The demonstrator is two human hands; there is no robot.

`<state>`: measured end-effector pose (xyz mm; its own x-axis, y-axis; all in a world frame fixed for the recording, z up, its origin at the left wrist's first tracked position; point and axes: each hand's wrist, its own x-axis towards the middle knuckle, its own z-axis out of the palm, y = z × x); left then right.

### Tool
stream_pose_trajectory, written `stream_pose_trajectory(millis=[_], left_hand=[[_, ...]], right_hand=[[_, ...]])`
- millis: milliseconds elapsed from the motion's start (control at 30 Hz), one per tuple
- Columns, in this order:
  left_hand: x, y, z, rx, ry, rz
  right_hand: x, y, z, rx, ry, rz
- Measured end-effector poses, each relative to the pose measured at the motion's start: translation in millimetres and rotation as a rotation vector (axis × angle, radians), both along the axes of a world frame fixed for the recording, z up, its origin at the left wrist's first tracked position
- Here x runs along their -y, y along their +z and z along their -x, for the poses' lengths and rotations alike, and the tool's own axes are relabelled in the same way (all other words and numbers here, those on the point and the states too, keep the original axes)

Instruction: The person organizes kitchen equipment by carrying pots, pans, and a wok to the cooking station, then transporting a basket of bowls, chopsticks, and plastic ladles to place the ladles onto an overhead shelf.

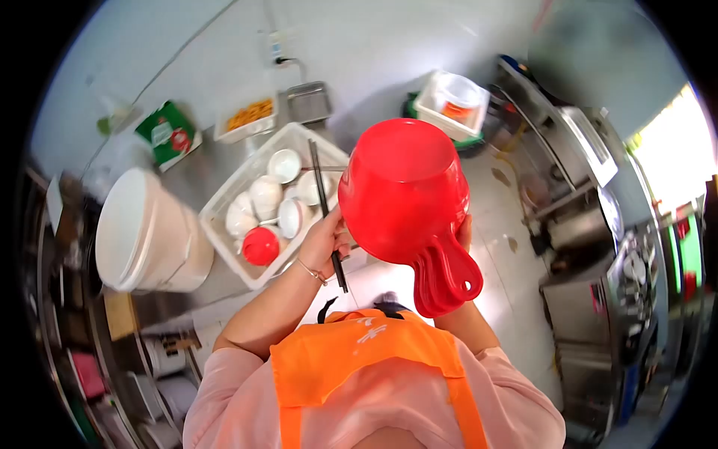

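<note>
A stack of red handled bowls [404,191], turned upside down, is held up in front of my chest, their handles pointing down and right. My left hand [325,243] is closed on dark chopsticks [320,176] at the stack's left side. Behind the stack's right side is my right hand [465,233], mostly hidden, with part of its fingers against the bowls. To the left, a white rectangular bin [258,283] on the metal counter holds several white bowls [265,196] and a red cup or bowl [260,246].
A large white bucket [161,236] stands left of the bin. Behind are a green bag [168,135], a tray of orange-yellow food [250,114] and a metal tray [308,102]. A white basket [430,101] is beyond the bowls; metal shelving [572,202] lines the right.
</note>
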<state>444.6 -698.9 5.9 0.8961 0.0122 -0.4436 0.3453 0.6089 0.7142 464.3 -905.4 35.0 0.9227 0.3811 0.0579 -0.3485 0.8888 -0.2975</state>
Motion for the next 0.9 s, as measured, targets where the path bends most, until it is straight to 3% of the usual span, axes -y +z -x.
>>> stream_pose_trajectory(millis=[300,367,500,533,567,667,700,733,767,800,833,900], left_hand=[[184.3,-9.3,-32.3,0.072,-0.475,0.152],[235.2,-5.9,-25.9,0.016,-0.457,0.093],[376.1,6.4,-37.5,0.143,-0.567,0.122],[401.7,27.2,-35.1,0.29,-0.591,0.111],[420.0,55.5,-28.8,0.439,-0.612,0.106],[497.7,126.5,-3.2,0.617,-1.036,0.453],[524.3,128.1,2.9,0.579,-1.072,0.523],[573.4,160.6,29.2,0.575,-1.255,0.511],[620.0,165.3,40.7,0.514,-1.465,0.665],[682.3,187.4,69.3,0.523,-1.669,0.556],[706.9,182.7,65.7,0.518,-1.799,0.702],[787.5,190.8,96.4,0.464,-1.805,0.661]], right_hand=[[175.3,13.8,62.7,0.012,-0.356,-0.048],[222.8,-23.9,67.7,0.069,-0.563,0.063],[362.8,-12.4,102.2,0.032,-0.593,0.035],[385.0,1.8,114.4,-0.123,-0.615,-0.012],[414.9,0.0,122.4,-0.108,-0.658,-0.012],[492.5,-13.6,145.3,-0.051,-0.643,-0.008],[515.4,-10.9,158.5,-0.048,-0.665,-0.009],[543.2,-3.2,173.4,0.0,-0.682,-0.007],[571.8,4.9,188.7,0.049,-0.698,-0.004],[596.7,10.1,201.3,0.059,-0.721,-0.002],[612.6,12.4,208.8,0.077,-0.819,0.052],[634.1,28.0,222.3,0.111,-0.903,0.049]])
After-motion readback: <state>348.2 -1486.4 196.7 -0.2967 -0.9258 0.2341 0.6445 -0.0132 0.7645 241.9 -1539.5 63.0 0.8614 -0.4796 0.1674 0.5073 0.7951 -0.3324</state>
